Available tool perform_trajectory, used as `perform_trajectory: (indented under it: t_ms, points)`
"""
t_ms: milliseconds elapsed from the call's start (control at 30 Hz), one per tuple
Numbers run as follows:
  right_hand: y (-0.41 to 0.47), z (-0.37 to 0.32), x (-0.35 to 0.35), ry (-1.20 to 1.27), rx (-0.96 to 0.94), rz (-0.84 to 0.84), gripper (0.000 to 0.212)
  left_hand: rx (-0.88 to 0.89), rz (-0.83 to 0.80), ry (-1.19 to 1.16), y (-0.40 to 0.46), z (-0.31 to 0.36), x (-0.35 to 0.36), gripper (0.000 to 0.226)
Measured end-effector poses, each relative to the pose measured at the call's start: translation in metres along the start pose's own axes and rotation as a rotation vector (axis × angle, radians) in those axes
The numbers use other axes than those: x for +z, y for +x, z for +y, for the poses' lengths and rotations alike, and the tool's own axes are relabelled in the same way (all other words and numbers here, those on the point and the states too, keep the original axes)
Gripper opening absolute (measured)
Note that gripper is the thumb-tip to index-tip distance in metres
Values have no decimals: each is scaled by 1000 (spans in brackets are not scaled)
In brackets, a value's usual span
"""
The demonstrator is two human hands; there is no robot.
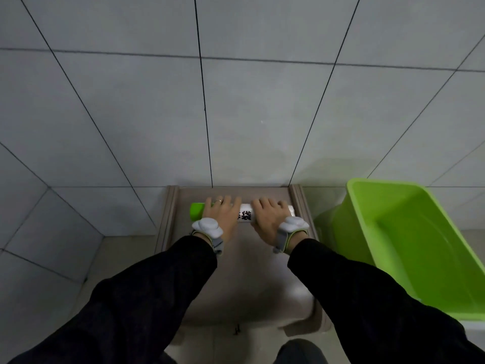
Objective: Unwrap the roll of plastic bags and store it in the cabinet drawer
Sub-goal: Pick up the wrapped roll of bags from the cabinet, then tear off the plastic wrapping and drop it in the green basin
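Observation:
A roll of plastic bags (244, 215) lies crosswise on top of a beige cabinet (262, 271) against the tiled wall. Its left end is bright green, its middle carries a white label with black characters, and clear wrap shows at its right end. My left hand (221, 215) grips the left part of the roll, fingers curled over the top. My right hand (270, 215) grips the right part the same way. Both wrists wear grey-white trackers. No drawer shows from this angle.
A bright green plastic bin (409, 240) stands right of the cabinet, close to my right forearm. Grey wall tiles (131, 114) rise behind and to the left. A small dark pull (237, 329) sits at the cabinet's near front edge.

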State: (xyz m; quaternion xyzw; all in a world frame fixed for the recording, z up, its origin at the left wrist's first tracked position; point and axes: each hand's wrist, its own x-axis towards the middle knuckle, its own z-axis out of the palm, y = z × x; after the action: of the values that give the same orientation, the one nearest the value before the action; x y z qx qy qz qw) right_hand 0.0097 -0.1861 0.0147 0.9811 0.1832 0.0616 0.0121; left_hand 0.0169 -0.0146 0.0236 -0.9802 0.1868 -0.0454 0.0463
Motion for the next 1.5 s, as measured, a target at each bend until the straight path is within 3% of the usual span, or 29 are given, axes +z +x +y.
perform_trajectory:
  t_ms: [267, 400, 467, 533, 667, 833, 1000, 1200, 1500]
  points:
    - [-26, -17, -118, -23, -52, 218, 45, 50, 264, 18, -21, 6, -96, 44]
    - [-54, -19, -162, -12, 21, 480, 55, -17, 292, -1, -49, 6, -137, 55]
    - [-62, -20, -185, 97, 123, 644, 50, -61, 329, -91, -59, 8, -153, 59]
    - [-68, -22, -203, 354, 189, 754, 48, -85, 374, -191, -71, 11, -167, 60]
    - [-75, -32, -227, 891, 328, 672, 57, -108, 503, -346, -88, 18, -183, 56]
    - [-86, -41, -247, 1023, 284, 676, 53, -176, 514, -467, -106, 29, -197, 55]
    - [-92, -52, -268, 937, 183, 753, 55, -144, 463, -638, -108, 37, -209, 54]
    - [-97, -62, -279, 765, 111, 792, 58, -146, 471, -661, -110, 43, -218, 56]
    - [-103, -65, -271, 640, 36, 769, 43, -129, 485, -775, -114, 52, -232, 50]
